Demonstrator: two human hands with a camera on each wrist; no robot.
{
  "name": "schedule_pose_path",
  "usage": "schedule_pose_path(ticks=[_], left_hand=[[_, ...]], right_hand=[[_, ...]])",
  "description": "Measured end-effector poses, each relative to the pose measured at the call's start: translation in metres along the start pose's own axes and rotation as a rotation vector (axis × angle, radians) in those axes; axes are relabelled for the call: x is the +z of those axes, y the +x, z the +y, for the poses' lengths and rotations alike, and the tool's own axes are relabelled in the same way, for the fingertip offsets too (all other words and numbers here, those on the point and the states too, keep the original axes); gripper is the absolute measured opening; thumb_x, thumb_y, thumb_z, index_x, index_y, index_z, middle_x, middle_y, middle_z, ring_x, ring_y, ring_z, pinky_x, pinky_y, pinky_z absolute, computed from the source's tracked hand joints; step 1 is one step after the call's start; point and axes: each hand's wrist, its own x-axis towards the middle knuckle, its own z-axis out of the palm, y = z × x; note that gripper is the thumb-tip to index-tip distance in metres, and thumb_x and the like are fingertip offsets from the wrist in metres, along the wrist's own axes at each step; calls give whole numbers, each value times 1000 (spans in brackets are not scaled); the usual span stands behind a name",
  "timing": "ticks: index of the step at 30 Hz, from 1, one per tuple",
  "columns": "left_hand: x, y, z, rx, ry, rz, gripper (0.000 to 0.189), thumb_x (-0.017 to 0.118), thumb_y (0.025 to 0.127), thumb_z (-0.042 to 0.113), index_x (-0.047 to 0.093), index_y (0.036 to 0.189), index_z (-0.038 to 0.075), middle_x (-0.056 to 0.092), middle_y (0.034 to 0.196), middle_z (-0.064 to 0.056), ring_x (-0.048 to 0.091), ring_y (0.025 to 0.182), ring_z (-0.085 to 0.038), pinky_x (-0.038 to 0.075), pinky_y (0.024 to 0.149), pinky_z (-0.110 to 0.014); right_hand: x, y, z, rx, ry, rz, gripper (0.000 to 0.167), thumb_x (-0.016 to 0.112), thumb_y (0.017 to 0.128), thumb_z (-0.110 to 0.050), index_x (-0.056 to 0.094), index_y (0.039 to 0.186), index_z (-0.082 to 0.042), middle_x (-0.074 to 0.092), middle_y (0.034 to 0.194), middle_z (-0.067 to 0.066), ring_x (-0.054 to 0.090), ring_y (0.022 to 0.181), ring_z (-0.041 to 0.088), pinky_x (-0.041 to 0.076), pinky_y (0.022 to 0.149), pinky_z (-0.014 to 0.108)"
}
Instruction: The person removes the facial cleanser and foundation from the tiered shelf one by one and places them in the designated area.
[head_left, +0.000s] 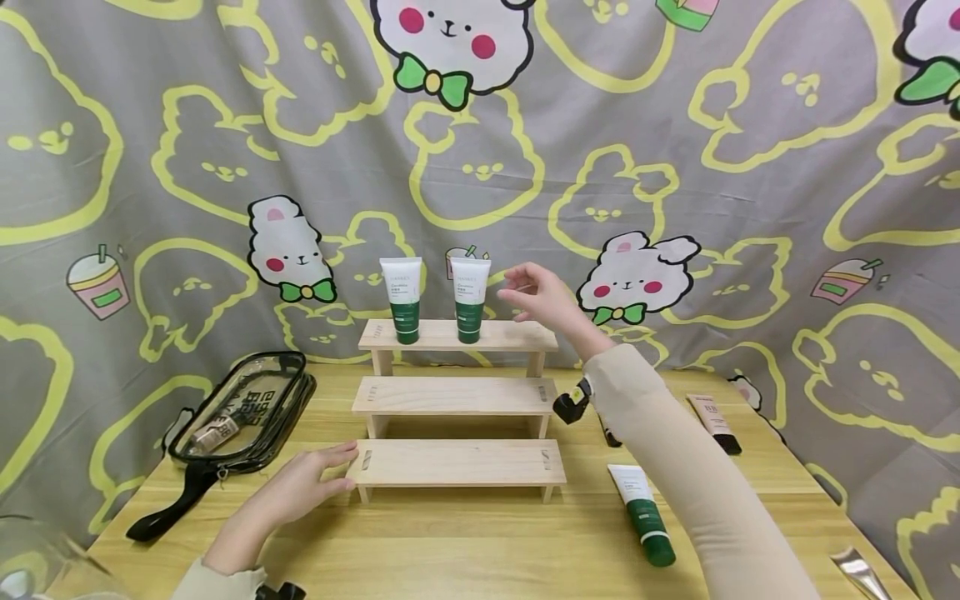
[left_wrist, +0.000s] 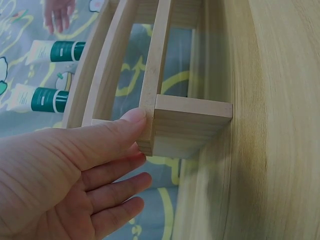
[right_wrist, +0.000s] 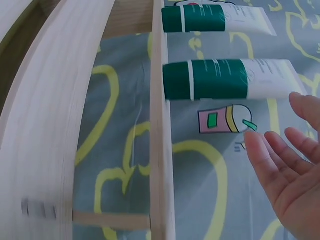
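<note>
A three-tier wooden shelf stands on the table. Two white-and-green squeeze tubes stand upright on its top tier, caps down. To the right of the second tube, my right hand hovers with loosely bent fingers and holds nothing; the right wrist view shows a small gap between its thumb and the tube's white end. My left hand touches the left end of the lowest tier, thumb at the board's corner, other fingers extended. Another white-and-green tube lies on the table at right.
A clear zip pouch with a black strap lies at left, a small tube inside. A beige tube with a black cap lies at right, a silvery item near the front right edge. A patterned curtain hangs behind.
</note>
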Motion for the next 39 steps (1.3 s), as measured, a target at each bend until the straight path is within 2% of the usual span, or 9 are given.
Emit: schedule_pose_path(ticks=[9, 18, 31, 39], left_hand=[[0, 0, 0, 5, -5, -1, 48, 68, 82, 19, 56, 123, -4, 46, 133, -19, 43, 119, -40, 35, 97, -52], [0, 0, 0, 16, -5, -6, 49, 68, 83, 20, 55, 123, -5, 46, 133, -20, 43, 119, -40, 35, 97, -52], [1, 0, -2, 21, 7, 4, 48, 68, 83, 20, 56, 122, -5, 47, 132, -20, 44, 118, -39, 35, 97, -52], [1, 1, -1, 20, 9, 8, 48, 68, 83, 21, 56, 122, -5, 47, 132, -19, 44, 118, -39, 36, 97, -52]], right_hand=[[25, 13, 6, 5, 63, 15, 45, 65, 87, -16, 47, 123, 5, 57, 109, 16, 57, 98, 26, 56, 64, 34], [41, 15, 15, 5, 131, 32, 34, 63, 88, -10, 50, 117, 2, 57, 109, 16, 56, 97, 27, 56, 65, 37], [52, 14, 20, 48, 221, 36, 34, 64, 88, -11, 53, 118, 0, 58, 112, 16, 57, 101, 26, 56, 67, 38], [53, 13, 19, 39, 222, 44, 33, 63, 88, -10, 53, 117, 2, 59, 112, 17, 57, 100, 27, 55, 70, 40]])
